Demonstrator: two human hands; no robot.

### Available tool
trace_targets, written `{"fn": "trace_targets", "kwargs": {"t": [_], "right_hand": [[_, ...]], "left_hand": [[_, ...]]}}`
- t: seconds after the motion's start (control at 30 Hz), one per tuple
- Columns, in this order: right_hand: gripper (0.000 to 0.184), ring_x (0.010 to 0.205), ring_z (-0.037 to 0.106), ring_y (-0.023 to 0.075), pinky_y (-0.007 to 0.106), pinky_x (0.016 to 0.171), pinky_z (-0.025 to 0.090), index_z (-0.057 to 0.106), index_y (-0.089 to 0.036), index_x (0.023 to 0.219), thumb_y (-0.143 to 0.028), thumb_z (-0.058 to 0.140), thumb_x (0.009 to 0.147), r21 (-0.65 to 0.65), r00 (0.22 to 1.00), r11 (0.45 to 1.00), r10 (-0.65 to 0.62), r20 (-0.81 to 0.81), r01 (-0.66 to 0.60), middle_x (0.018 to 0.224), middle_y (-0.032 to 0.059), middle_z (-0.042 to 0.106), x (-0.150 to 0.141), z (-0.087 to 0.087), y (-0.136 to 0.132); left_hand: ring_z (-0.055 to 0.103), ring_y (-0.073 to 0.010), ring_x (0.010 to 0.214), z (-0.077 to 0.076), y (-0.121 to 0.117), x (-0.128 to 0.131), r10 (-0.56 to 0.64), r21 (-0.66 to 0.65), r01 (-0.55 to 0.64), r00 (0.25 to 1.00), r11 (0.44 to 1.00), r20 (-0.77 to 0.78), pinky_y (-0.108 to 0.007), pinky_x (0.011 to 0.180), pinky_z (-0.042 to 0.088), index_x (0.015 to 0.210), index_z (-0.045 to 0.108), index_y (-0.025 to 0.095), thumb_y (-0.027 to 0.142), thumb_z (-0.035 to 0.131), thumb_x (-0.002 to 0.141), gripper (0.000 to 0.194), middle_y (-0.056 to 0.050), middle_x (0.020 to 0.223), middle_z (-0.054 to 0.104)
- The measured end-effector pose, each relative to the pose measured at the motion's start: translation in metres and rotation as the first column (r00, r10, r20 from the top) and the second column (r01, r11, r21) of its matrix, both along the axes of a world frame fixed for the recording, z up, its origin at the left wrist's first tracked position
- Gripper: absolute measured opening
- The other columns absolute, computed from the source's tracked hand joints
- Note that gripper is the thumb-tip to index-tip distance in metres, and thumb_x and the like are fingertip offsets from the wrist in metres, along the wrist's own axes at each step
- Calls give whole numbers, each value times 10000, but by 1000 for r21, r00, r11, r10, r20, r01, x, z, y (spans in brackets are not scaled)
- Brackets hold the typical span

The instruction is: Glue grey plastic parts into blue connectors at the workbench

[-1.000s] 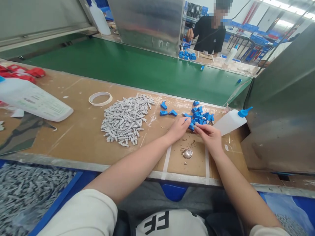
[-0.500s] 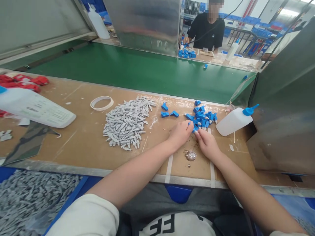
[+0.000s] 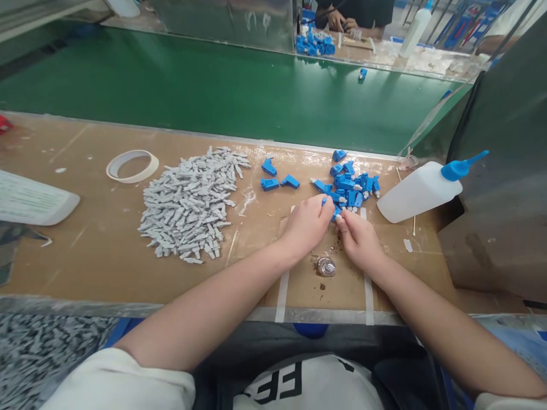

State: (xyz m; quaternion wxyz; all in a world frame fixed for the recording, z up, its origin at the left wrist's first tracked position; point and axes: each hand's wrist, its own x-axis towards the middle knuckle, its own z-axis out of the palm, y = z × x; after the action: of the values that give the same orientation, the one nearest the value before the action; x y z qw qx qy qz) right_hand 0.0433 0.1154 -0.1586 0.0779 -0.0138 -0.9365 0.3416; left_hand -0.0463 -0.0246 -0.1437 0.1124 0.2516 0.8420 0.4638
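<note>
My left hand (image 3: pixel 308 226) is closed around a small blue plastic part (image 3: pixel 335 213), most of which my fingers hide. At its right end, my right hand (image 3: pixel 361 238) pinches a small pale tip whose kind I cannot make out. Just beyond both hands lies a loose heap of blue plastic parts (image 3: pixel 351 183), some with whitish ends. Three separate blue parts (image 3: pixel 269 184) rest to the left of that heap. Further left spreads a big pile of small grey plastic pieces (image 3: pixel 183 205). Between my forearms sits a small shiny metal cup (image 3: pixel 325 266) with brown specks around it.
A white squeeze bottle (image 3: pixel 416 192) with a blue nozzle leans at the right. On the left are a tape roll (image 3: pixel 132 166) and a large white bottle (image 3: pixel 36 199). A green conveyor belt (image 3: pixel 192 91) runs behind the table; across it are a co-worker's hands (image 3: pixel 339 21).
My view has tilted down and shifted, so the belt and table sit higher in the picture. Both hands stay together at the blue part. The co-worker's hands have come together.
</note>
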Motion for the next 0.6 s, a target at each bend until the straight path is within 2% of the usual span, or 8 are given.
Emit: {"fn": "trace_targets", "kwargs": {"t": [0.23,0.37,0.43,0.5,0.53,0.6], "right_hand": [[385,700,532,194,311,667,363,411,-233,764,-435,338,1083,-95,998,995,-5,-69,-2,732,29,554,-1,-4,3],[461,708,549,182,301,708,393,485,-219,753,-523,354,1074,-236,997,969,61,-45,-70,708,14,557,-5,-3,7],[504,688,531,168,295,705,393,504,-212,737,-576,368,1058,-332,996,939,84,-38,-92,682,1,538,-6,-2,9],[533,659,485,153,287,678,377,502,-207,723,-624,388,1035,-431,995,898,80,-51,-94,657,-15,491,-7,-2,11],[543,647,459,146,283,662,364,499,-206,717,-645,400,1021,-477,995,874,76,-58,-94,649,-22,466,-7,-2,11],[560,627,416,137,280,634,339,485,-208,701,-679,421,995,-557,995,824,79,-66,-102,632,-33,420,-7,-2,13]], "left_hand": [[401,-163,635,-2,2,-1,-5,56,5,1000,998,-5,-325,639,257,703,400,209,394,370,1050,394,13,645,466],[500,-180,699,1,-6,-11,-108,46,107,994,993,24,-316,678,344,716,475,204,552,332,1058,508,-3,690,530],[588,-207,832,5,-15,-16,-183,24,183,983,983,-14,-320,770,420,923,598,199,578,371,1048,459,-23,855,637],[626,-230,1025,10,-24,-19,-297,-13,298,949,955,-103,-341,903,462,1238,577,221,554,456,1034,409,-52,1140,675],[624,-236,1095,13,-29,-20,-364,-48,361,918,931,-156,-350,953,466,1324,536,237,534,491,1029,421,-62,1241,655],[623,-241,1134,15,-35,-22,-479,-159,453,841,878,-251,-354,972,477,1331,534,240,503,487,1044,392,-77,1288,633]]}}
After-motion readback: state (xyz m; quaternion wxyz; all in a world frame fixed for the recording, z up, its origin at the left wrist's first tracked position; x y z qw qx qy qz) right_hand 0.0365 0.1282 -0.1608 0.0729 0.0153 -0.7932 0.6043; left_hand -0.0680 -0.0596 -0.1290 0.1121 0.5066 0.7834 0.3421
